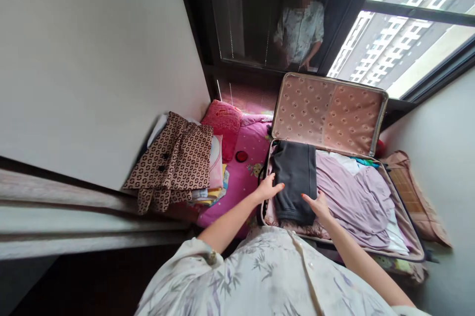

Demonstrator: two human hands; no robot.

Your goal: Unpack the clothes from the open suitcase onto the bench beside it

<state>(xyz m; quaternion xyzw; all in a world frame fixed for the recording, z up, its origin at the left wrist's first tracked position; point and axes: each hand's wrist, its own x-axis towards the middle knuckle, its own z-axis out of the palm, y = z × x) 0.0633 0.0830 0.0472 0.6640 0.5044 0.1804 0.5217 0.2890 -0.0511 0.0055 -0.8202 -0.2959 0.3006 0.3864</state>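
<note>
A folded dark grey garment [295, 182] with a band along its near edge lies in the left part of an open suitcase [403, 207]. My left hand [267, 189] is at its left edge, thumb over the cloth. At the right edge, my right hand [318, 205] holds it the same way, with the thumb pointing inward. The other fingers are partly hidden along the garment's sides. Crumpled pale mauve cloth [352, 202] fills the suitcase beside it, over some white cloth [398, 232].
The suitcase's lid [328, 113] stands up against the window side. To the left, a brown patterned garment [178, 152] tops a pile of folded clothes. A small round red-and-black object [241, 156] rests on pink bedding [247, 182]. A brown woven mat [415, 192] leans by the right wall.
</note>
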